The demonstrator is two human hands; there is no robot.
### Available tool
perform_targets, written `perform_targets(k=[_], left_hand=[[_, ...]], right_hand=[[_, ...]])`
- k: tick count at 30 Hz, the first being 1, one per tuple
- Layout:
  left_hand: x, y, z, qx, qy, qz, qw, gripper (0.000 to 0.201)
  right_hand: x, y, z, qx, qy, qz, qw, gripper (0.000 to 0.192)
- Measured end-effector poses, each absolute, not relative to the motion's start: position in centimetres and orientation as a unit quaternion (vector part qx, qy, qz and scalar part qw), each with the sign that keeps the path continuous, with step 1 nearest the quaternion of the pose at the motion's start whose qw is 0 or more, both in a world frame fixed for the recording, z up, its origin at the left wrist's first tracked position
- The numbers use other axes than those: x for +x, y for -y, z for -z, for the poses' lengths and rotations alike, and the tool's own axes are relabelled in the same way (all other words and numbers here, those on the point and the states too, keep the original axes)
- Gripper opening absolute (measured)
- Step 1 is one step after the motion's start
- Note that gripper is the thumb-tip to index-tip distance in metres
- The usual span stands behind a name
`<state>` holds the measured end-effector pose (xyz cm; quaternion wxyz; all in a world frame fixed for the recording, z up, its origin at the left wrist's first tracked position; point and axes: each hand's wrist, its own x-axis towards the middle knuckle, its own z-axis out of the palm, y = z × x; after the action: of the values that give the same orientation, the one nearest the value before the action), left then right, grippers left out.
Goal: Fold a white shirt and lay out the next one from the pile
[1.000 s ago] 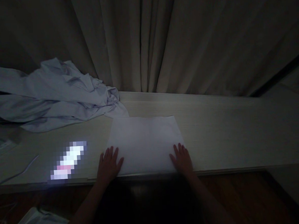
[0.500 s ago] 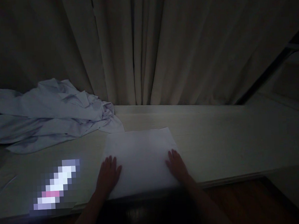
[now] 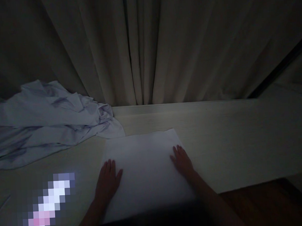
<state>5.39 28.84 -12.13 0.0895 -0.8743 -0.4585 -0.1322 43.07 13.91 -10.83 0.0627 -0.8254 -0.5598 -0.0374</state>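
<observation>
A white sheet of cloth or paper (image 3: 146, 170) lies flat at the front of the pale tabletop; the dim light hides which it is. On its left edge rests my left hand (image 3: 109, 179), palm down with the thumb apart from the fingers. My right hand (image 3: 182, 158) lies flat on the opposite edge, fingers stretched out. Neither hand grips anything. The sheet's near edge fades into dark shadow close to my body.
A crumpled pale cloth (image 3: 52, 114) is heaped at the back left, touching the sheet's far left corner. A bright pixelated object (image 3: 51, 202) lies at the front left. Grey-brown curtains (image 3: 188, 47) hang behind the pale tabletop (image 3: 230, 139).
The camera view has shifted slightly, so the cloth heap and the bright object sit further left and lower. Both hands stay flat on the sheet's edges.
</observation>
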Motion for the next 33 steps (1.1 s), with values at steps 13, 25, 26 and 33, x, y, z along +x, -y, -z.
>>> perform_targets(k=[13, 25, 26, 33], left_hand=[[8.7, -35.9, 11.0, -0.866, 0.47, 0.13, 0.11, 0.065], [8.4, -36.6, 13.1, -0.868, 0.476, 0.114, 0.088, 0.069], [8.6, -37.0, 12.8, -0.87, 0.472, 0.111, 0.09, 0.069], [11.4, -39.2, 12.2, -0.863, 0.489, 0.107, 0.075, 0.068]], right_hand=[[45.0, -21.2, 9.3, -0.822, 0.566, 0.007, 0.055, 0.068], [45.8, -21.9, 10.7, -0.853, 0.52, 0.008, 0.046, 0.074], [46.0, -22.1, 10.7, -0.852, 0.522, 0.012, 0.047, 0.074], [47.0, -24.3, 10.9, -0.835, 0.547, 0.02, 0.055, 0.073]])
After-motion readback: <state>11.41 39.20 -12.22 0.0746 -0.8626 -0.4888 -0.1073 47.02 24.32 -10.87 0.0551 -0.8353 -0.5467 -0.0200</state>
